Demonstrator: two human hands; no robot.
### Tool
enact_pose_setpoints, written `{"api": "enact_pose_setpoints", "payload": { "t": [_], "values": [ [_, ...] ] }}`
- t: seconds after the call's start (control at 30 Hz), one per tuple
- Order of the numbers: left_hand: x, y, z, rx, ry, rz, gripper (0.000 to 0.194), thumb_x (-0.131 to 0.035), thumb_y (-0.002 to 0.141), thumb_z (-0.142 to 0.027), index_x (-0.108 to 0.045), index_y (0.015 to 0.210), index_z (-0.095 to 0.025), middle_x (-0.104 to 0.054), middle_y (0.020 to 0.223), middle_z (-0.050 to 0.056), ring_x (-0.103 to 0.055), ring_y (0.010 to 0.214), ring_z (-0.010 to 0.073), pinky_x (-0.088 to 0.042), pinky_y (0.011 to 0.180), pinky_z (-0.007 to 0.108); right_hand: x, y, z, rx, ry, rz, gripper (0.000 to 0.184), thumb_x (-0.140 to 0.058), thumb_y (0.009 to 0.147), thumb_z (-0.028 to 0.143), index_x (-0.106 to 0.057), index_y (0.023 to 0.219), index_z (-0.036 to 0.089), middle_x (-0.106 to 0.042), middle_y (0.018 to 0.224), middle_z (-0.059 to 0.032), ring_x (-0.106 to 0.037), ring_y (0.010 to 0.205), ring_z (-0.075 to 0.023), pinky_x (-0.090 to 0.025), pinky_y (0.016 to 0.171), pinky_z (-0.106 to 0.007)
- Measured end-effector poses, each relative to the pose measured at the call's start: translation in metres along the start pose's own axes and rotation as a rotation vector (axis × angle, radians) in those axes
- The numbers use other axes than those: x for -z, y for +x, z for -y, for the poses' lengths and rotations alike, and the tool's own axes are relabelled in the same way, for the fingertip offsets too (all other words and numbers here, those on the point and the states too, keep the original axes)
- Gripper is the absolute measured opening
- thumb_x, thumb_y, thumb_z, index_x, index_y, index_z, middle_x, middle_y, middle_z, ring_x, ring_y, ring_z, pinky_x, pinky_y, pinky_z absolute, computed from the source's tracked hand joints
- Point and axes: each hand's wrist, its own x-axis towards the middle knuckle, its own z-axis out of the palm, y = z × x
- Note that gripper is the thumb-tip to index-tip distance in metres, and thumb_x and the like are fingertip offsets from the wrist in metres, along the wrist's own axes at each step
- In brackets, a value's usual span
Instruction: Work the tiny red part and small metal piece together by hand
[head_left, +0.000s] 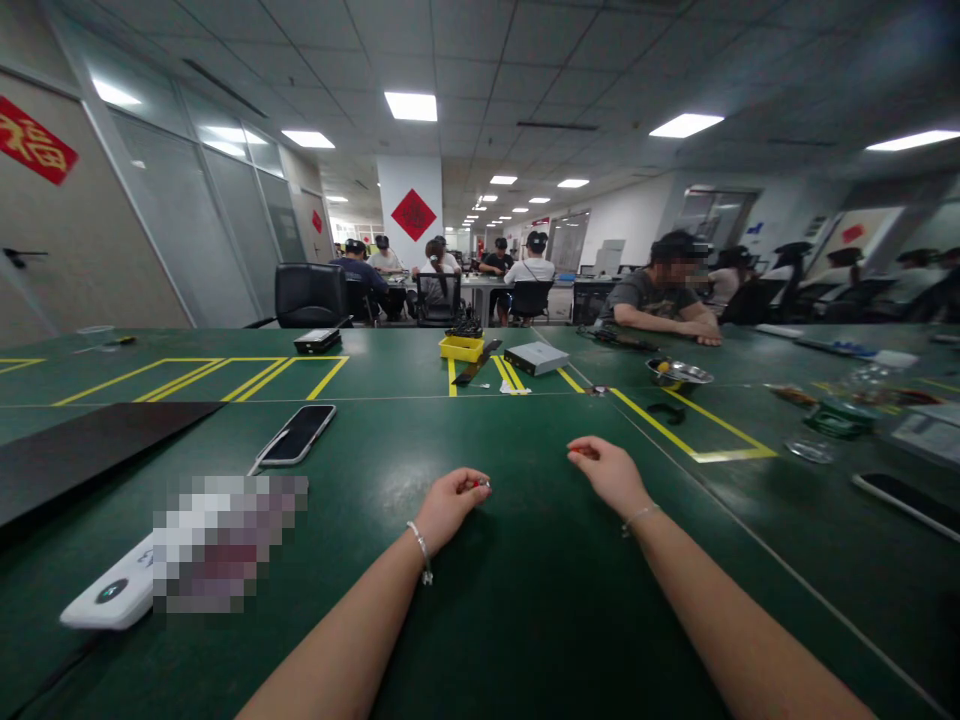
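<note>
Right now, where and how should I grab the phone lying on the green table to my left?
Probably pinch the phone by its long edges near the far end, coming from the right with your left hand once its small red piece is down. It lies flat, dark face up; a thin white strip is at its near left edge.

An open office, bright ceiling lamps (411,106) along the top, glass partitions (169,200) at upper left, one black office chair (311,293) at middle left, people (531,268) seated around desks (484,283) in centre background
</note>
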Motion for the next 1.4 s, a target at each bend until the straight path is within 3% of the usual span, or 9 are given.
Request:
{"api": "enact_pose_setpoints", "payload": {
  "t": [0.17,0.3,0.4,0.5,0.63,0.87,1.07,1.2,1.4],
  "values": [
    [0.000,-0.001,0.000,-0.009,0.078,-0.034,0.022,-0.061,0.057,-0.018,-0.057,0.078,-0.014,-0.052,0.058,-0.004,-0.046,0.052,0.0069,-0.035,0.051,0.019,-0.057,-0.023,0.042,-0.209,0.765,0.234,0.021,-0.065,0.054,0.023,-0.056,0.071,0.017,-0.054,0.063,0.0011,-0.050,0.056,-0.0088,-0.042,0.057,-0.025],
    [0.000,-0.001,0.000,-0.031,0.101,-0.084,0.020,-0.063,0.053,-0.016,-0.054,0.071,-0.014,-0.054,0.062,-0.004,-0.048,0.057,0.0082,-0.036,0.055,0.020,-0.086,-0.036,0.053,-0.278,1.034,0.241,0.023,-0.069,0.049,0.020,-0.051,0.063,0.017,-0.053,0.061,0.0022,-0.051,0.058,-0.0083,-0.042,0.060,-0.025],
    [0.001,0.000,0.001,-0.026,0.123,-0.086,0.019,-0.063,0.054,-0.018,-0.053,0.071,-0.015,-0.053,0.059,-0.004,-0.047,0.055,0.0083,-0.036,0.054,0.020,-0.094,-0.040,0.050,-0.229,1.015,0.247,0.024,-0.069,0.049,0.022,-0.050,0.064,0.016,-0.052,0.058,0.0036,-0.049,0.055,-0.0077,-0.040,0.057,-0.024],
    [0.002,0.002,0.004,-0.033,0.065,-0.065,0.014,-0.056,0.064,-0.025,-0.054,0.074,-0.015,-0.054,0.060,-0.003,-0.048,0.057,0.0087,-0.037,0.056,0.020,-0.094,-0.043,0.045,-0.204,0.987,0.306,0.024,-0.067,0.053,0.025,-0.052,0.069,0.016,-0.053,0.058,0.0040,-0.047,0.051,-0.0064,-0.037,0.053,-0.022],
    [0.004,0.004,0.006,-0.034,-0.035,-0.012,0.023,-0.043,0.074,-0.032,-0.055,0.079,-0.013,-0.055,0.062,0.000,-0.049,0.057,0.0092,-0.037,0.055,0.021,-0.091,-0.044,0.043,-0.207,0.961,0.367,0.024,-0.065,0.057,0.030,-0.054,0.073,0.015,-0.055,0.059,0.0023,-0.047,0.051,-0.0063,-0.036,0.053,-0.022],
    [0.003,0.002,0.006,-0.060,-0.003,0.004,0.019,-0.050,0.069,-0.028,-0.057,0.079,-0.013,-0.058,0.068,0.001,-0.049,0.061,0.0098,-0.037,0.058,0.021,-0.095,-0.044,0.042,-0.177,0.970,0.416,0.025,-0.063,0.058,0.031,-0.058,0.076,0.014,-0.056,0.062,0.0008,-0.049,0.057,-0.0076,-0.038,0.060,-0.024],
    [0.001,0.003,0.008,-0.013,0.085,0.001,0.022,-0.054,0.065,-0.030,-0.057,0.079,-0.013,-0.054,0.060,-0.002,-0.045,0.052,0.0081,-0.033,0.049,0.019,-0.101,-0.042,0.040,-0.162,0.832,0.309,0.023,-0.061,0.059,0.030,-0.056,0.076,0.015,-0.055,0.061,0.0025,-0.048,0.054,-0.0071,-0.039,0.055,-0.022],
    [0.000,0.002,0.006,0.004,0.109,0.002,0.021,-0.054,0.064,-0.031,-0.056,0.075,-0.013,-0.054,0.060,-0.002,-0.044,0.051,0.0075,-0.032,0.047,0.018,-0.102,-0.043,0.042,-0.089,0.710,0.306,0.020,-0.058,0.061,0.030,-0.058,0.073,0.014,-0.058,0.064,0.0002,-0.051,0.057,-0.0091,-0.041,0.056,-0.023],
    [-0.004,-0.002,0.007,-0.060,0.275,-0.040,0.021,-0.050,0.068,-0.035,-0.056,0.075,-0.016,-0.051,0.057,-0.003,-0.043,0.051,0.0081,-0.030,0.047,0.019,-0.102,-0.045,0.045,-0.105,0.684,0.178,0.016,-0.058,0.059,0.024,-0.057,0.071,0.016,-0.058,0.063,0.0004,-0.054,0.060,-0.0120,-0.044,0.059,-0.026]
  ]
}}
